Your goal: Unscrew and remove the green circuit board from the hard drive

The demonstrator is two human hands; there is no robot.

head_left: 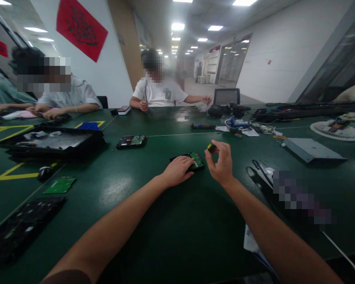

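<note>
A hard drive (198, 161) with a green circuit board facing up lies flat on the table in front of me. My left hand (179, 170) rests over its left part, with fingers across the top and the thumb by the near edge, holding it against the tabletop. Just right of the drive, my right hand (220, 161) is raised and pinches a small screwdriver (210, 148) by its black and yellow handle. The screwdriver's tip is too small to make out; it appears close to the drive's right end.
Left on the green table (154, 221) are another hard drive (131, 141), a black tray (53, 140), a loose circuit board (60, 185) and a black casing (23, 225). Rightward lie a grey metal box (313, 150) and a long-handled screwdriver (203, 126). People sit across the table.
</note>
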